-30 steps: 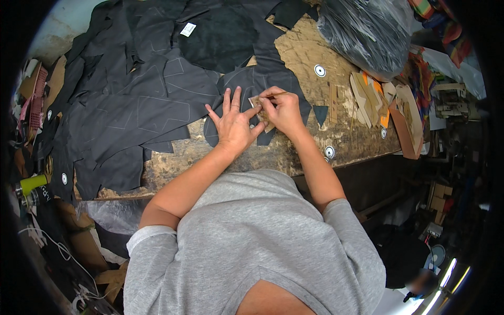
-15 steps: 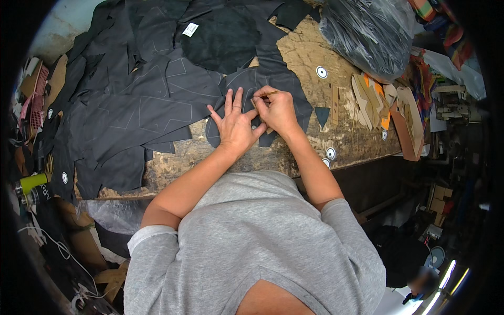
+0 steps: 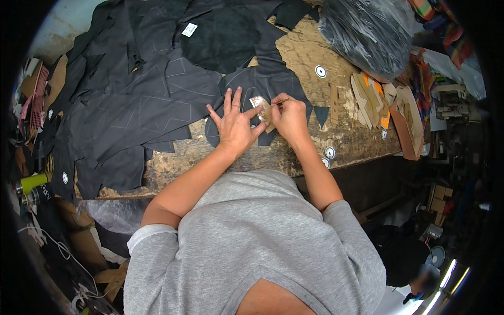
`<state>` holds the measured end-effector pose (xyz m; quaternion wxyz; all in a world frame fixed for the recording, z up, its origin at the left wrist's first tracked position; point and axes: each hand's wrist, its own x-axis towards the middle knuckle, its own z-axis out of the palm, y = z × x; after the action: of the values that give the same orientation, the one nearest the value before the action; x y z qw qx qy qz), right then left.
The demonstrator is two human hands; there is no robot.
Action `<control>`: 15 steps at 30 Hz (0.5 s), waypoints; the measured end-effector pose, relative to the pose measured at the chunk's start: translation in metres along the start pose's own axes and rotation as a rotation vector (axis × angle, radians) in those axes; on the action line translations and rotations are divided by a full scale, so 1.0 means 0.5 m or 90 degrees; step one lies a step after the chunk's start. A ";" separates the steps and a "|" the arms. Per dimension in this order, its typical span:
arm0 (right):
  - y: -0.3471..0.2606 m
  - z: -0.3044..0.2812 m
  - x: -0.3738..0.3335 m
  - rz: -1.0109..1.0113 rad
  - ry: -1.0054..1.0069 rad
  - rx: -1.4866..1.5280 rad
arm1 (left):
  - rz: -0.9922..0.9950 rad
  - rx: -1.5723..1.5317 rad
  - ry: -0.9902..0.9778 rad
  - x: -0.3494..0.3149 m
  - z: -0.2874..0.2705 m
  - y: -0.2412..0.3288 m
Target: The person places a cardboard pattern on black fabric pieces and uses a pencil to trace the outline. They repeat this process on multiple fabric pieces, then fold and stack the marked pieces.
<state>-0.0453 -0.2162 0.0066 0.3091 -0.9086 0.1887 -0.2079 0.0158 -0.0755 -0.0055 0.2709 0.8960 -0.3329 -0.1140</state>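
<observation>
Cardboard, tan, forms the small template (image 3: 261, 107) that I see lying flat on a dark leather piece (image 3: 262, 89) at the near middle of the bench. Against the picture from a second ago, the right hand (image 3: 290, 116) has drawn back from the template's upper edge to its right side, and the pen tip now sits at the upper right corner; I judge the outline to be partly traced on that side.

Left hand (image 3: 235, 123): spread flat, fingers apart, forefinger and thumb pressing the template's left edge, gripping nothing. Right hand: closed around a thin marking pen (image 3: 281, 101), just right of the template and touching it.

Beyond the left hand, to its left, lie larger black leather sheets (image 3: 142, 105) carrying pale chalk-like outlines. Beyond the right hand, further right, a row of other cardboard patterns (image 3: 375, 97) rests on the worn wooden bench (image 3: 178, 157), with round white discs (image 3: 320, 71) scattered near. A black plastic bag (image 3: 367, 31) stands at the far right corner.
</observation>
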 end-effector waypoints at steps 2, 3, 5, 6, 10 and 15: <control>0.003 0.000 -0.010 0.043 0.016 0.022 | 0.000 0.000 -0.001 0.000 0.000 0.001; 0.004 0.001 -0.015 0.048 0.031 0.037 | -0.001 0.001 -0.003 0.000 0.000 0.001; 0.006 0.003 -0.022 0.040 0.054 0.032 | -0.003 0.001 -0.002 0.000 -0.001 0.001; 0.007 0.004 -0.026 0.036 0.069 0.031 | -0.003 0.000 0.000 0.000 -0.001 0.001; 0.004 0.004 -0.029 0.100 0.063 0.068 | -0.004 0.005 -0.001 0.000 -0.002 0.003; -0.008 -0.013 -0.049 -0.049 0.048 0.016 | -0.002 0.002 0.000 0.000 -0.005 0.004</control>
<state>-0.0683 -0.2052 0.0075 0.3047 -0.9029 0.1625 -0.2561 0.0157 -0.0756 -0.0025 0.2696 0.8969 -0.3315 -0.1139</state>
